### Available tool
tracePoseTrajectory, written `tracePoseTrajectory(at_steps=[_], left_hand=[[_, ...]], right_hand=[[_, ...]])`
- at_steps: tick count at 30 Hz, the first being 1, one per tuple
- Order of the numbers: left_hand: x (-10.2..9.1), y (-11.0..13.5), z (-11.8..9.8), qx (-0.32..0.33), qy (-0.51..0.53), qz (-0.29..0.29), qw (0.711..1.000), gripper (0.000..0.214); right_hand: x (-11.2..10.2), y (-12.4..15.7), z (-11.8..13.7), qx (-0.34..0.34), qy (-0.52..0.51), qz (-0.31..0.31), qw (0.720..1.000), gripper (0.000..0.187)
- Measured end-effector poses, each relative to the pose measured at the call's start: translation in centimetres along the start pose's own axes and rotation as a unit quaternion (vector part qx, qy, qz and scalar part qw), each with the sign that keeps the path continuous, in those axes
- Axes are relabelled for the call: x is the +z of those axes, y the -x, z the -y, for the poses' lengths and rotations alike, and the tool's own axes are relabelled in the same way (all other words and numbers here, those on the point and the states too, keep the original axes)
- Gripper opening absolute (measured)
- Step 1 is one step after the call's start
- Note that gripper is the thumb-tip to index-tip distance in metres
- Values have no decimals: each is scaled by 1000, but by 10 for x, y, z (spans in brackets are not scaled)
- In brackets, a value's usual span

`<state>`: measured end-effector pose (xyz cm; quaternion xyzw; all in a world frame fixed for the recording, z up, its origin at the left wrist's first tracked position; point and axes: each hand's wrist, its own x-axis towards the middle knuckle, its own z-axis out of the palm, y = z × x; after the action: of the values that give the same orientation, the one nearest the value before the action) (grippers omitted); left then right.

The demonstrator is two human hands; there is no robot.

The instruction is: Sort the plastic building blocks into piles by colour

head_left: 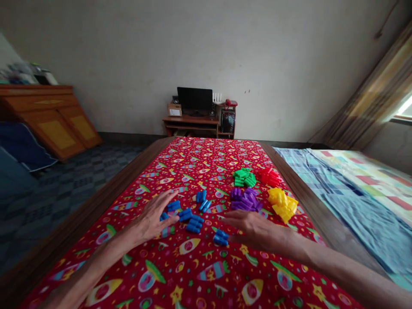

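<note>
Pcs (pixel 195 224) blue, purple, green, yellow, red; cloth (pixel 193 296) red w/ multicol. rocket ptn.

Daylight is glaring through a window (pixel 406 106) at right, dimly lighting the wall (pixel 206 47), as wide-angle distortion is slanting a cabinet (pixel 61 124).

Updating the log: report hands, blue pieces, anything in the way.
Left hand open by blue pieces; right hand open beside the nearest ones. Blue pieces scattered, mostly between hands. Nothing seen blocking them; purple pile just beyond right hand.
</note>
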<state>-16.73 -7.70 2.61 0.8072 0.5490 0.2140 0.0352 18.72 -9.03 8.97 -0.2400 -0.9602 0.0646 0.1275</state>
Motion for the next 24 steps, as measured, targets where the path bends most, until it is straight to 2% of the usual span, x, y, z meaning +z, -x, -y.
tracePoseTrajectory(at_steps=[2,4,6,9,11,13,16,20,24], left_hand=[[17,22,6,-32,-16,20,999,88],[35,33,4,-54,-20,19,998,98],[47,31,-4,-50,-1,11,999,102],[56,9,-23,-37,35,15,999,108],[56,-9,-35,-45,31,24,998,114],[53,-25,-44,-45,14,41,998,112],[49,-37,-51,1,7,72,997,89],[48,-41,-55,47,37,49,997,55],[47,-41,-63,78,61,18,995,34]], right_hand=[[24,-2,16,-1,25,25,999,45],[46,-10,19,16,42,40,998,40],[64,-21,13,26,31,30,999,33],[77,-31,6,31,-1,-42,999,32],[75,-29,8,36,-11,-75,996,35],[65,-19,16,39,-15,-84,996,34],[42,12,23,70,-9,-106,992,36],[20,67,2,195,37,-136,971,35],[18,106,-26,299,78,-86,947,31]])
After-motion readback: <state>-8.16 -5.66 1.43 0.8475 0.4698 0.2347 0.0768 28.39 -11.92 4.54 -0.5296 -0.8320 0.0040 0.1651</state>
